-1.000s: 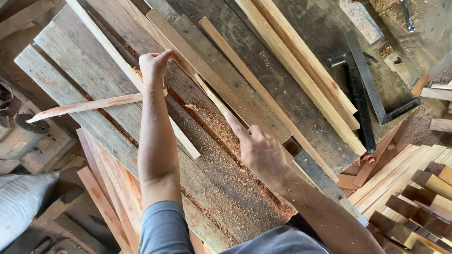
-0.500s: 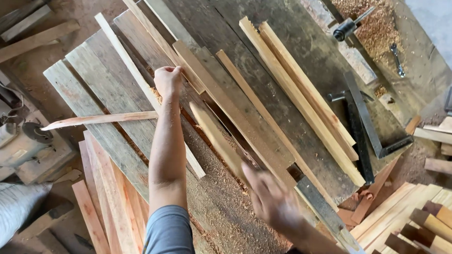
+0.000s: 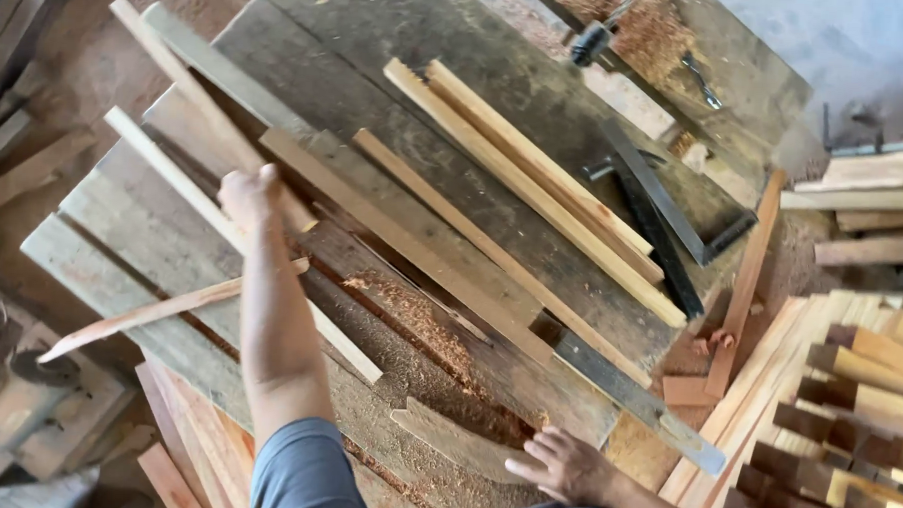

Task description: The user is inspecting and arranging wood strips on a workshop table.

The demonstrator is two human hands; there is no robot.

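There is one camera only, on the person's head. It looks steeply down and a little forward at the tabletop, from close range, with both forearms entering from the bottom edge.

Even, diffuse daylight is recorded, brightest toward 2 o'clock, where the floor is washed pale. Only soft, short shadows are cast beneath the slats on the table. Slight motion blur is noted throughout; corners appear dimmer at 9 o'clock.
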